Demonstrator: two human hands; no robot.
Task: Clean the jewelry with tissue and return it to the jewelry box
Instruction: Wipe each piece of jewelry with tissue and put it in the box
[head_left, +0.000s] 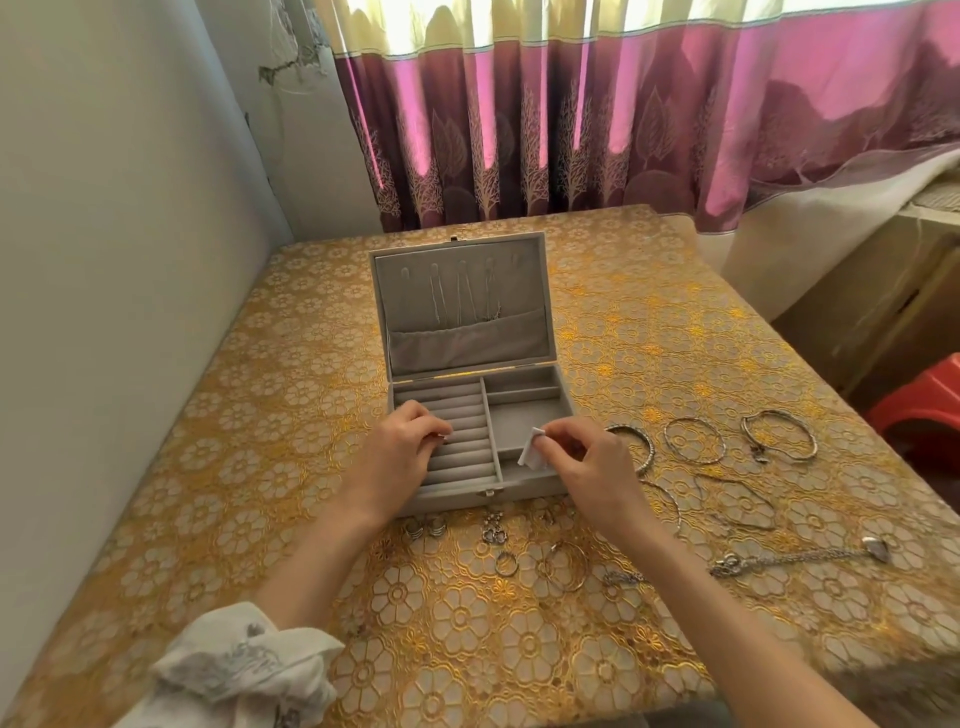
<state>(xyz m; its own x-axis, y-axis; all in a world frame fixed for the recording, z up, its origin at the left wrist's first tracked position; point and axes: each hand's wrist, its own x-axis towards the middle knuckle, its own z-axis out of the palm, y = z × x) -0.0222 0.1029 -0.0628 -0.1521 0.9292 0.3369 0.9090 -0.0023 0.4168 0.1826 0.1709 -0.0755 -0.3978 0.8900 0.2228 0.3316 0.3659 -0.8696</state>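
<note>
Head view. Grey velvet-lined jewelry box open on a table covered in gold floral brocade cloth, rectangular, long axis running left to right, lid tilted back and away. Inside the lid, thin chains hanging straight down into a soft gathered pocket. Base split in two: padded ring rolls on the left, ridges lying crosswise; plain square and oblong compartments on the right.

Left hand over the ring rolls, fingers curled, tips pinching something small and dark at the rolls; too small to name. Right hand over the front right corner of the box, thumb and fingers pinching a small folded white tissue, corner pointing down and left into the compartment.

Smooth round silver bangles in a row just right of the box, flat on the cloth; nearest one partly hidden behind the right hand. A thin wire-like bracelet nearer the front. In front of the box, small rings, hoop earrings and a cluster of tiny silver pieces, all near the wrists. A chain with a flat pendant stretched left to right at the far right front.

White crumpled sleeve pushed up on the left forearm. Glossy purple curtain with leaf print behind; red plastic stool at the right edge.
</note>
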